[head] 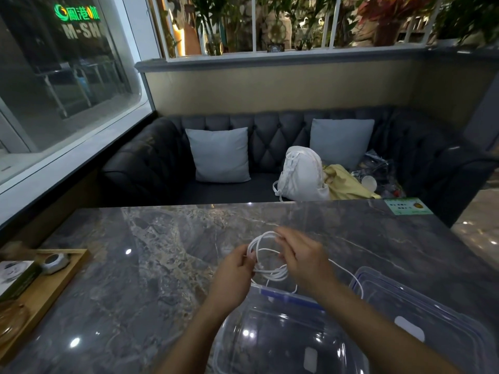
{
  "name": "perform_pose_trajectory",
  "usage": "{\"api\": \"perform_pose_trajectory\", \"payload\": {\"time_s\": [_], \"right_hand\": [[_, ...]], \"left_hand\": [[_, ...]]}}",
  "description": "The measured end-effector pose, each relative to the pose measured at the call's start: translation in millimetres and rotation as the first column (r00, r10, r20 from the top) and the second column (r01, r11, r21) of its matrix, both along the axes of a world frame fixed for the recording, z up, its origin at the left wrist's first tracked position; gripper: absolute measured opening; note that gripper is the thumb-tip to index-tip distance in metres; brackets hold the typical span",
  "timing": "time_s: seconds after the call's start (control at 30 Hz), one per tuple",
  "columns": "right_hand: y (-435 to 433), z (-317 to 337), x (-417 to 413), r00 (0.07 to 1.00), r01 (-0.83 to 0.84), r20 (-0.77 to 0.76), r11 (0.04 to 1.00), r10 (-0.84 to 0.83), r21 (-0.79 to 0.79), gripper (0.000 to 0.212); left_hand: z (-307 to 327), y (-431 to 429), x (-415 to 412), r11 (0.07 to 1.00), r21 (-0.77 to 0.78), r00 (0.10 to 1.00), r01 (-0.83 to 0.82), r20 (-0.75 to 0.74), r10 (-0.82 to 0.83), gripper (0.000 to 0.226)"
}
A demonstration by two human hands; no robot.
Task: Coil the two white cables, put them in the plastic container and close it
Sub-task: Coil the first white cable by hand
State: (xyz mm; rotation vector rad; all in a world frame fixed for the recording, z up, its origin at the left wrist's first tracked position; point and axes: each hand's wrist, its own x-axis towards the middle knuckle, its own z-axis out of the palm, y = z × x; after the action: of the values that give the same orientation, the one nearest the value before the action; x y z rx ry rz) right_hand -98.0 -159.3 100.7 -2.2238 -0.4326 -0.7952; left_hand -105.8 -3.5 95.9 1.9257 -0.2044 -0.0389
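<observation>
While the clear plastic container sits open on the marble table, its lid beside it, the white cable hangs limp and light above; left hand pinches the loops, right hand pinches the strand.

I count two hands, the left hand and the right hand. I see one white cable, one clear plastic container, one lid, two grey cushions, one white backpack, one wooden tray and one marbled surface.
</observation>
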Motion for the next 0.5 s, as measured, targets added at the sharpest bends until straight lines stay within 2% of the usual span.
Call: {"api": "perform_pose_trajectory", "payload": {"time_s": [0.03,0.07,0.1,0.13,0.17,0.2,0.27,0.4,0.5], "right_hand": [[-3.1,-2.5,0.2,0.999,0.015,0.037,0.991,-0.011,-0.13,0.01],[-4.1,-1.6,-0.9,0.999,0.011,-0.035,0.994,-0.015,-0.106,0.009],[-2.6,1.8,-3.9,0.988,0.025,-0.152,1.0,-0.024,0.006,0.01],[-0.5,4.3,-5.9,0.96,0.051,-0.28,0.98,0.006,0.195,0.013],[2.2,7.0,-6.6,0.927,0.09,-0.367,0.91,0.072,0.405,0.016],[4.9,9.9,-6.6,0.901,0.146,-0.413,0.8,0.135,0.582,0.017],[7.6,16.0,-5.8,0.856,0.25,-0.459,0.587,0.237,0.77,0.012],[9.7,19.1,-6.4,0.772,0.377,-0.46,0.265,0.439,0.887,0.013],[10.5,19.5,-8.6,0.728,0.465,-0.4,0.027,0.557,0.885,0.022]], "left_hand": [[1.1,1.2,-0.3,1.0,-0.025,1.0,0.011,-0.02,-0.011,0.024],[1.8,2.2,-0.9,0.998,-0.05,0.999,0.024,-0.039,-0.026,0.023],[3.4,2.4,-1.9,0.997,-0.066,0.998,0.034,-0.052,-0.037,0.025],[5.7,2.1,-3.3,0.997,-0.072,0.997,0.04,-0.059,-0.044,0.028],[7.8,1.0,-4.2,0.996,-0.075,0.997,0.047,-0.062,-0.051,0.029],[9.3,-0.4,-5.0,0.996,-0.073,0.997,0.05,-0.06,-0.054,0.028],[10.9,-1.5,-5.5,0.999,-0.019,0.999,0.037,-0.027,-0.037,0.026],[11.7,-3.3,-7.0,0.986,0.168,0.997,-0.024,0.078,0.011,0.02],[9.8,-7.8,-8.5,0.966,0.25,0.991,-0.066,0.126,0.035,0.019]]}}
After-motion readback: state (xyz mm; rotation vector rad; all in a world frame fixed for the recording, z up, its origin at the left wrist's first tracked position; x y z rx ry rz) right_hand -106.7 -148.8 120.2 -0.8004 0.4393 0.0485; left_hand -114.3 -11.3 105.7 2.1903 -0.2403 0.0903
